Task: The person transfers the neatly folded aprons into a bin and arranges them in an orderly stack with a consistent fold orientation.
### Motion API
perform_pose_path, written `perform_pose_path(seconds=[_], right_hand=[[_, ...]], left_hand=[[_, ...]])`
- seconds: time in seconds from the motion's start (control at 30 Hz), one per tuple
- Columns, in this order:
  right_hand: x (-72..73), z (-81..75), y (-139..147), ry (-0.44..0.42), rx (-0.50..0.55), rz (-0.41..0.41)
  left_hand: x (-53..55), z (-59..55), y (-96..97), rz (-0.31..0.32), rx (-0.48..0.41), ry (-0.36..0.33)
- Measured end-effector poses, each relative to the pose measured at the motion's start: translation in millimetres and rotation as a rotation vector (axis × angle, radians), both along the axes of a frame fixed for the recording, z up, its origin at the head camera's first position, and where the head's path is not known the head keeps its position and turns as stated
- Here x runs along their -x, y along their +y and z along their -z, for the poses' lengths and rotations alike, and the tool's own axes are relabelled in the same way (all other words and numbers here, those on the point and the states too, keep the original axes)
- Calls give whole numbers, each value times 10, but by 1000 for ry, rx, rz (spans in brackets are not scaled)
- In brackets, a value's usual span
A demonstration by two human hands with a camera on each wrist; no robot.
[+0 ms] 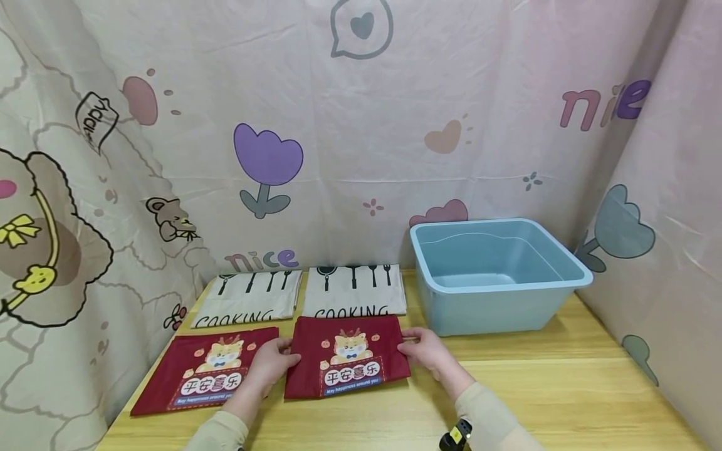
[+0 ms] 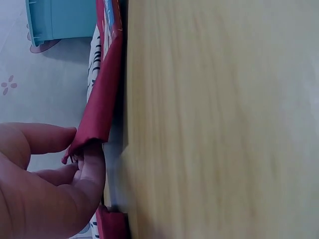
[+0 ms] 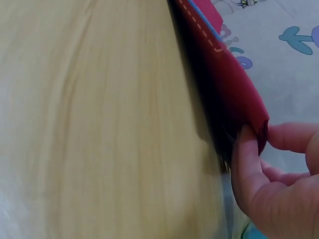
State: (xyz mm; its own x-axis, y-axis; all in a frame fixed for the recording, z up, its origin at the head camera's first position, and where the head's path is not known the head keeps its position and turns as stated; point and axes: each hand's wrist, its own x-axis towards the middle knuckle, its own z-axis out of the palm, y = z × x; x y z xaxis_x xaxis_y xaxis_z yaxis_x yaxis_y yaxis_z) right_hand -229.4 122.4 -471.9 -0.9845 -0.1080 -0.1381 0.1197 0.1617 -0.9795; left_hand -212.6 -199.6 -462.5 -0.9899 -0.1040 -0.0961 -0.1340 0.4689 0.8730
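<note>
Both hands working at one folded red cloth [image 1: 350, 354], which is lying between them, front and centre of the bench [image 1: 541, 388]. Left hand [image 1: 269, 363] is pinching its left edge; right hand [image 1: 427, 351] is pinching its right edge. Wrist views are showing each thumb pressing on the upper face, with fingers tucking in on the bench side. At both edges the cloth is standing a little clear of the wood, a dark gap showing beneath. Printed side is facing up: horned cartoon animal, Chinese characters, blue strip reading "May happiness around you."

Second folded red cloth [image 1: 205, 369], same print, is lying just left of the first; left hand and forearm are covering part of its right side in the head view.

Behind, two folded white cloths are lying side by side, left one [image 1: 248, 300] and right one [image 1: 355, 294], both showing "COOKING" and black utensils. Held cloth's far edge is overlapping the front of the right white one in view; cannot tell whether they are touching.

Light-blue plastic tub [image 1: 485, 310] is standing at the back right, beyond the right hand. Patterned curtain [image 1: 361, 125] is hanging behind everything.
</note>
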Motion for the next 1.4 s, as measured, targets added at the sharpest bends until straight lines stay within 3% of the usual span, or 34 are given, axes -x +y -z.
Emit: perform_pose_path(seconds=[0.27, 0.37, 0.6, 0.77, 1.13, 1.4], right_hand=[[-24, -26, -31, 17, 75, -1], [-35, -70, -48, 33, 89, 5], [-60, -236, -100, 80, 96, 31], [-68, -337, -123, 116, 88, 35], [-73, -613, -188, 206, 110, -24], [-81, -845, -198, 255, 115, -77]], left_hand=[[-56, -17, -13, -20, -42, 30], [-92, -73, -40, -22, -53, 30], [-139, -228, -110, -38, -200, 17], [-140, -307, -165, -37, -249, 25], [-209, -601, -282, -47, -139, 62], [-247, -813, -329, -58, -112, 85]])
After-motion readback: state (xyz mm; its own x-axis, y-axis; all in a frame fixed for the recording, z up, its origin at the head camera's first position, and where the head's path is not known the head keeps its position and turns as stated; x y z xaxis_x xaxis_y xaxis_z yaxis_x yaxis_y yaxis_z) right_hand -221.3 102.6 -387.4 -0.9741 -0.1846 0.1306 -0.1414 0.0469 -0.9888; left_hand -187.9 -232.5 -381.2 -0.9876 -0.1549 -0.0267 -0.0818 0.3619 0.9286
